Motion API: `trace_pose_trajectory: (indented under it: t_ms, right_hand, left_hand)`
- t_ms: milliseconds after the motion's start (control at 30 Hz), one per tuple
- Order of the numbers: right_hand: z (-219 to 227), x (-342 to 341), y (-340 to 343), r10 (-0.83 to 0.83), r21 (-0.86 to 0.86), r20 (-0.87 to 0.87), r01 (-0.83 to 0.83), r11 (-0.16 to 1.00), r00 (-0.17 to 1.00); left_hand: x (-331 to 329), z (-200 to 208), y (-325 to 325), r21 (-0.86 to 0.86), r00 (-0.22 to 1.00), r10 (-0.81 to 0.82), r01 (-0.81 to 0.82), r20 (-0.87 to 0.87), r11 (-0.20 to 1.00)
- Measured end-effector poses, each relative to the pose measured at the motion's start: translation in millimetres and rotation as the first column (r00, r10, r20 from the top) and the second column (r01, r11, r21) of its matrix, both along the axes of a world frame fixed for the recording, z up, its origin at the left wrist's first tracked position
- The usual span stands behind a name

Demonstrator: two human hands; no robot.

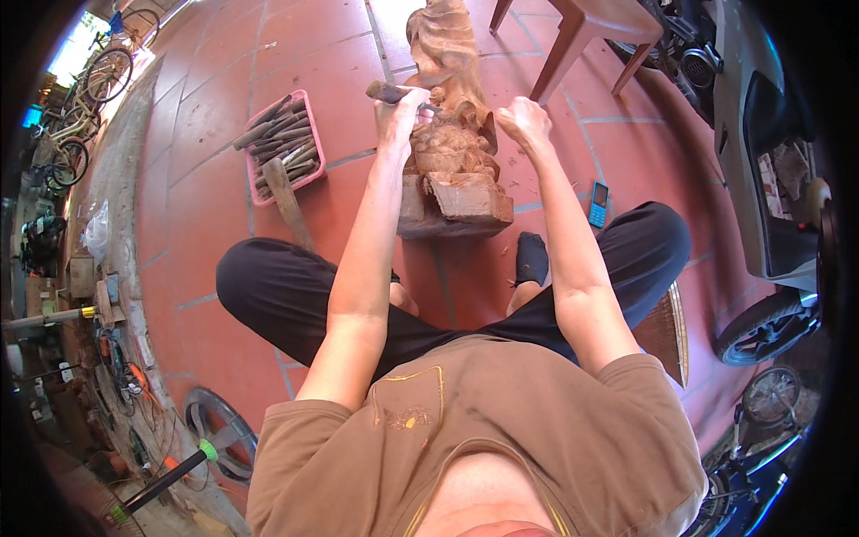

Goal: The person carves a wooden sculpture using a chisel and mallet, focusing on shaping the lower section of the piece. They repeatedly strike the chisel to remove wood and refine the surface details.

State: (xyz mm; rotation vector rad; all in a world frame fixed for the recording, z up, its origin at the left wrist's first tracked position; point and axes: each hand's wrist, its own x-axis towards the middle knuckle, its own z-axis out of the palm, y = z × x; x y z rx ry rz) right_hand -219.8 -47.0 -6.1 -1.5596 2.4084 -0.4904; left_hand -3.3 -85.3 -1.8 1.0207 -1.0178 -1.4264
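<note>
A brown wood carving [445, 54] with flowing folds lies on the floor in front of me, its rough block base [465, 201] toward me. My left hand [404, 116] is closed round a wood chisel [386, 92]. The chisel's dark handle sticks out to the left, and its blade points right, over the carving's middle. My right hand [523, 123] is curled into a fist beside the carving's right edge. Whatever it may hold is hidden, and I cannot tell whether it touches the wood.
A pink basket [309, 98] full of chisels [284, 143] stands at left, a wooden bar [286, 201] against its near side. A blue phone [599, 204] lies by my right knee. A brown plastic chair [591, 22] and a motorbike [747, 134] stand at right. Wood chips dot the tiles.
</note>
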Motion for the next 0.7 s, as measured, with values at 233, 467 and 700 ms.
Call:
trace_pose_trajectory:
  t_ms: [233, 467, 700]
  right_hand:
    - [-64, -52, -10, 0.064, -0.261, 0.585, 0.113, 0.959, 0.809]
    - [-97, 17, -40, 0.302, -0.582, 0.544, 0.093, 0.808, 0.783]
    - [-90, 32, -32, 0.318, -0.611, 0.494, 0.063, 0.790, 0.809]
  left_hand:
    - [-6, -1, -2, -0.049, 1.000, -0.021, 0.021, -0.014, 0.999]
    - [-32, 2, -23, -0.058, 0.994, -0.094, 0.098, 0.064, 0.994]
    - [-44, -18, -57, -0.064, 0.996, 0.014, -0.009, 0.084, 0.998]
